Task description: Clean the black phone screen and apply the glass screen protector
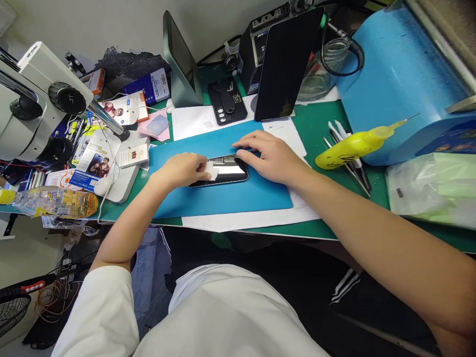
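A black phone (226, 172) lies flat on the blue mat (223, 198), its glossy screen facing up. My left hand (184, 168) is closed in a pinch on a small white wipe (211, 171) pressed against the phone's left end. My right hand (267, 156) lies flat with fingers stretched out, resting on the phone's far edge and holding it against the mat.
A microscope (37, 99) stands at the left above packets and boxes. A yellow squeeze bottle (353, 146) and tweezers (349, 158) lie to the right. A blue paper roll (401, 79), a tablet (286, 64), another phone (226, 101) and a glass jar (323, 69) sit behind.
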`<state>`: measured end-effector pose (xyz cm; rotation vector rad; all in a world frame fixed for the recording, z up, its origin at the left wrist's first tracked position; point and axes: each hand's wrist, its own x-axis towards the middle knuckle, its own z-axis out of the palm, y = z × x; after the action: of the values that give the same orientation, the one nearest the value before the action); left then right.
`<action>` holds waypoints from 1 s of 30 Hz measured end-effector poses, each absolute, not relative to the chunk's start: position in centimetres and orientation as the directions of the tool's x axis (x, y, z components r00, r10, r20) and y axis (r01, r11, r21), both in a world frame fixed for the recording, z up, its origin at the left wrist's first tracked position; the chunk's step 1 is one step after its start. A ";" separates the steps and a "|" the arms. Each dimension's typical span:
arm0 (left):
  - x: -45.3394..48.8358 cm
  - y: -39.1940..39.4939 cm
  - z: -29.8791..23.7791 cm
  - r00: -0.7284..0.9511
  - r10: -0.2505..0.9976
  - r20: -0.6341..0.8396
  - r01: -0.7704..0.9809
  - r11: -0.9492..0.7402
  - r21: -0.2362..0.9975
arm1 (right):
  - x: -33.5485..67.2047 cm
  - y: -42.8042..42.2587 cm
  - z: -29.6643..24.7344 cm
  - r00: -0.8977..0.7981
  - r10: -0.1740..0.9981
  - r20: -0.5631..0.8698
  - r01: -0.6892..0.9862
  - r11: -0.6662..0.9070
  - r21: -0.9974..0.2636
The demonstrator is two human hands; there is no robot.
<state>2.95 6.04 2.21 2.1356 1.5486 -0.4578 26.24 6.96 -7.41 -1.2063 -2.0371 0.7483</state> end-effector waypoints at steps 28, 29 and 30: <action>2.6 7.3 1.6 0.272 0.807 -0.524 0.961 -0.201 0.190 | 26.2 6.9 -7.5 -0.371 0.898 0.237 0.549 0.418 -0.724; 2.5 7.5 1.6 0.270 0.809 -0.521 0.961 -0.193 0.199 | 26.2 6.9 -7.5 -0.371 0.898 0.236 0.549 0.417 -0.724; 2.4 7.6 1.6 0.268 0.810 -0.521 0.961 -0.186 0.205 | 26.2 6.9 -7.5 -0.369 0.898 0.237 0.550 0.417 -0.724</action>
<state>2.45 7.59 1.56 2.0545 1.5947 -0.4065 26.22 6.88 -7.52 -1.2220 -2.0544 0.7263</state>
